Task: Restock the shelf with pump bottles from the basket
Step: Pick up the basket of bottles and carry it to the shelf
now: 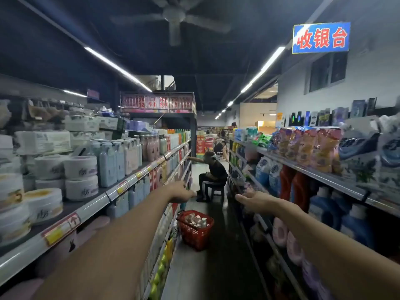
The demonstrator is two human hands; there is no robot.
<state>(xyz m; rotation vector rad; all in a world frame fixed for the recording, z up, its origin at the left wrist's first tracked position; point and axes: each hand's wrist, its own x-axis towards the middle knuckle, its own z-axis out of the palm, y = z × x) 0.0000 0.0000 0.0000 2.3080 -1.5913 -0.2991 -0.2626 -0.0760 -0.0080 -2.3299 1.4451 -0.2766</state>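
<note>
Head view, shop aisle seen lengthwise. Both bare arms reach forward at mid-height. The left hand [180, 192] is extended toward the aisle with fingers loosely straight and nothing in it, close beside the edge of the left shelf [121, 189]. The right hand [252, 201] is likewise held out, palm partly turned up, fingers relaxed and spread, holding nothing. On the floor below and between the hands stands the red basket [195, 234], set against the foot of the left shelving; pump bottles [198, 220] fill it, their pale tops showing above the rim. The left shelf carries round white tubs [81, 178] and pale blue bottles [108, 165]. The right shelf [313, 172] holds red and blue detergent jugs [287, 182]. Farther down the aisle a seated person [213, 176] reaches toward the left shelving. A blue hanging sign [321, 37] with red characters is at upper right.
</note>
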